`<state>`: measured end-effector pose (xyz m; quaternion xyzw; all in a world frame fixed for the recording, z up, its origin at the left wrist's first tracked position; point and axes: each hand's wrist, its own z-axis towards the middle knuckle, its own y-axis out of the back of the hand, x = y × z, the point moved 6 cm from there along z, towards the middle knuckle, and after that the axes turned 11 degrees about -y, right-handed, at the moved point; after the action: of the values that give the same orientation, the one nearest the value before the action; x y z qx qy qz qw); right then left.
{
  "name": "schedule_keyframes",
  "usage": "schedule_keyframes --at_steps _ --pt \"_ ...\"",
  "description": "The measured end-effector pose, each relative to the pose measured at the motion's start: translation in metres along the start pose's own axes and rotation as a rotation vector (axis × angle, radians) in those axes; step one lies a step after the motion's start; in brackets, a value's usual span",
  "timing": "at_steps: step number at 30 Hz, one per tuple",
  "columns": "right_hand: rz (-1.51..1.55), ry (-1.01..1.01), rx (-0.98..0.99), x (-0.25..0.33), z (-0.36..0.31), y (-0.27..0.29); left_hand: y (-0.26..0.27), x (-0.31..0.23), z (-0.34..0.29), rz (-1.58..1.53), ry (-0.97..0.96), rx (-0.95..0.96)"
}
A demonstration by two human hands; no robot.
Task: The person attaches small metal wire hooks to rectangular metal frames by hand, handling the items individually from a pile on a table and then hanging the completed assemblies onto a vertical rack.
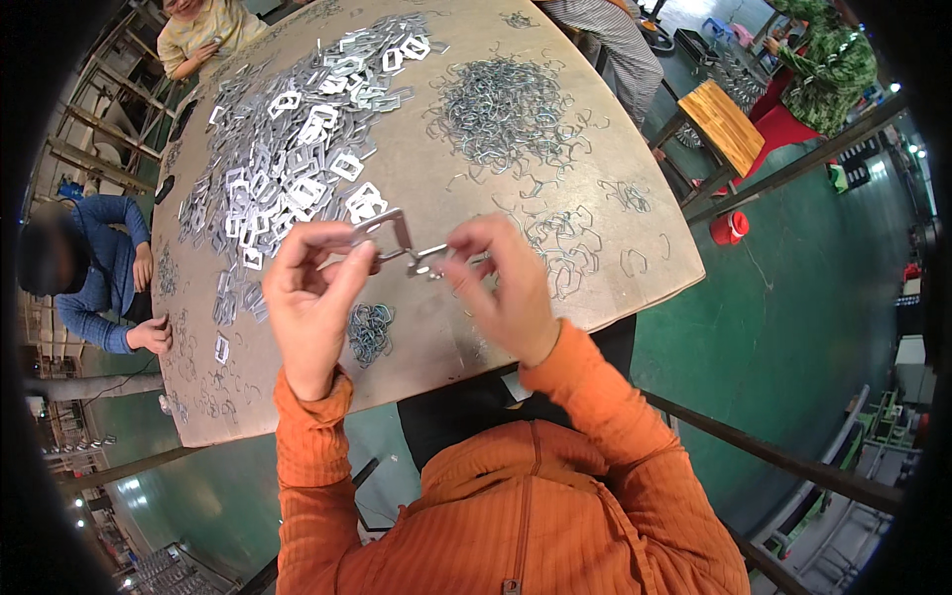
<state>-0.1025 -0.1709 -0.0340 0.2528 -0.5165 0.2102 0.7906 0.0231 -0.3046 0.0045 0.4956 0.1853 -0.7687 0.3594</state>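
Holding a flat metal buckle frame [389,232] above the round table [635,253], we pinch it with our left hand [309,297], while our right hand [501,283] fingers grip a bent wire clip [428,262] touching the frame's lower edge. A heap of flat frames [288,149] lies ahead on the left, a wire clip pile [506,109] on the right. A small red bucket [729,227] stands on the green floor; what it holds is hidden.

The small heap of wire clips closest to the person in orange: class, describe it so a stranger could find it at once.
Start at the big tan table, then drop to its near edge, where the left hand and right hand hold a metal buckle frame. Between the wrists lies the small heap of wire clips. Unlike the large wire pile far across, it is tiny, compact and alone.
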Motion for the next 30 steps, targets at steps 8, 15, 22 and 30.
schedule_keyframes --at_steps 8,15,22,30 --pt "-0.599 -0.434 0.059 -0.195 0.101 0.075 0.033 -0.017 0.008 0.076 -0.104 -0.133" --pt "-0.545 -0.398 0.363 -0.215 0.109 0.062 0.062 -0.025 -0.003 0.047 -0.115 -0.229" --pt "-0.635 -0.384 0.409 -0.188 0.103 0.062 0.068 -0.028 -0.007 0.044 -0.125 -0.248" --pt "-0.611 -0.340 0.437 -0.177 0.075 0.059 0.066 -0.029 -0.016 0.002 -0.147 -0.196"
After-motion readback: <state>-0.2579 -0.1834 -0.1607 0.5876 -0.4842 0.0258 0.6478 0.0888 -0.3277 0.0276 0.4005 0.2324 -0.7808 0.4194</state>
